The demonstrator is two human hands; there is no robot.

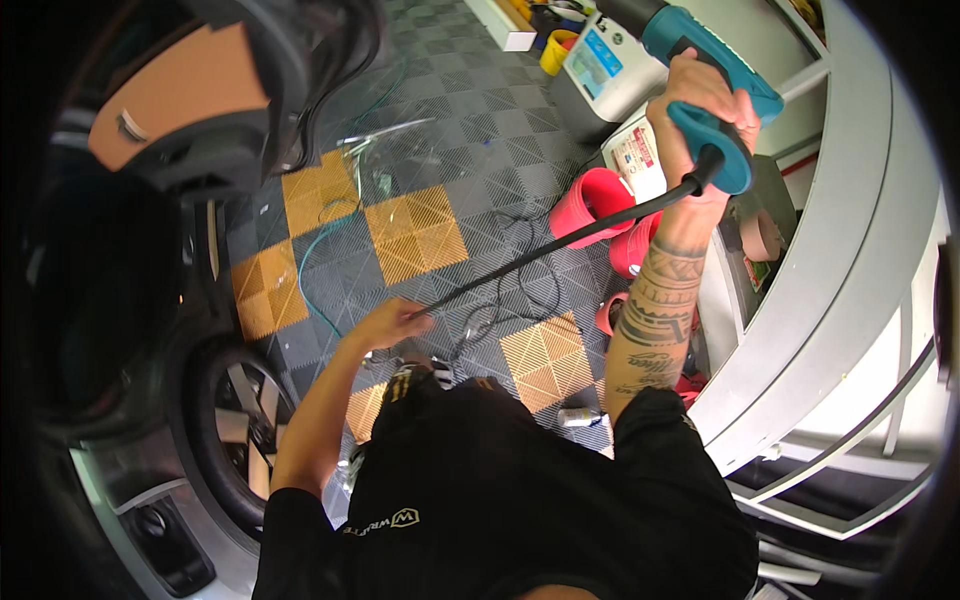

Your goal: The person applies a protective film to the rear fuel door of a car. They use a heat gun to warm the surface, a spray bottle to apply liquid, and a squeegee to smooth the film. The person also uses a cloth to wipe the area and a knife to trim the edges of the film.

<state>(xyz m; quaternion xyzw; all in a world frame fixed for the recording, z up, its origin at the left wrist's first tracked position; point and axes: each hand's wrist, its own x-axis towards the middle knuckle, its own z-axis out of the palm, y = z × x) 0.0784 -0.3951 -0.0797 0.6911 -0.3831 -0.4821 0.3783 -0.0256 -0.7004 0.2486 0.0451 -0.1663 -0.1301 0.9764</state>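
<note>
My right hand (697, 92) is raised at the upper right, its fingers wrapped round the handle of a teal heat gun (722, 68). The gun's dark nozzle end points to the upper left. From the base of its handle a thick black power cord (560, 243) runs down and left, stretched almost straight. Near the middle, my left hand (393, 322) is closed on this cord, low in front of my body. Past that hand, the cord's course is hard to follow among loops on the floor.
On the left stands a car with an open door (185, 95) and a wheel (235, 410). Red buckets (590, 205) and a grey-white bin (610, 75) line the right, beside white shelving (790, 290). A teal hose (308, 270) and dark cable loops lie across the tiled floor (415, 235).
</note>
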